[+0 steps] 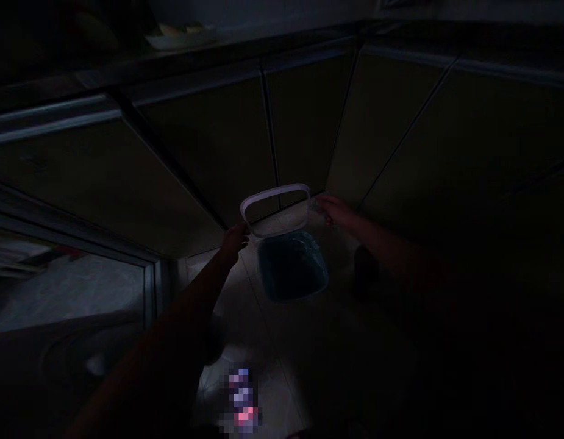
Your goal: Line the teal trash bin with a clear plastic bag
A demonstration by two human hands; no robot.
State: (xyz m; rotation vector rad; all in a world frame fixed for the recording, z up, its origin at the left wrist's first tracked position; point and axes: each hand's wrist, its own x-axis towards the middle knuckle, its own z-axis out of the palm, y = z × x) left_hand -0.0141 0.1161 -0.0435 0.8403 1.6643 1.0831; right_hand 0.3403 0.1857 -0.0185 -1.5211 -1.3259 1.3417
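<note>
A pale rounded-square trash bin rim ring [275,193] is held tilted up above the far edge of a trash bin [291,271]. The bin is dark teal inside, with what looks like a thin plastic bag around its top edge. My left hand [235,240] is closed on the ring's lower left corner. At the ring's right side, my right hand [333,210] is closed with its fingertips against the ring. A little clear plastic seems to show near those fingertips, though the dim light blurs it.
Dark cabinet doors [208,134] with metal frames meet in a corner around the bin. The bin stands on a pale tiled floor [245,292]. A dish [181,38] lies on the counter above. A blurred-out pixelated patch [242,399] appears low on the floor.
</note>
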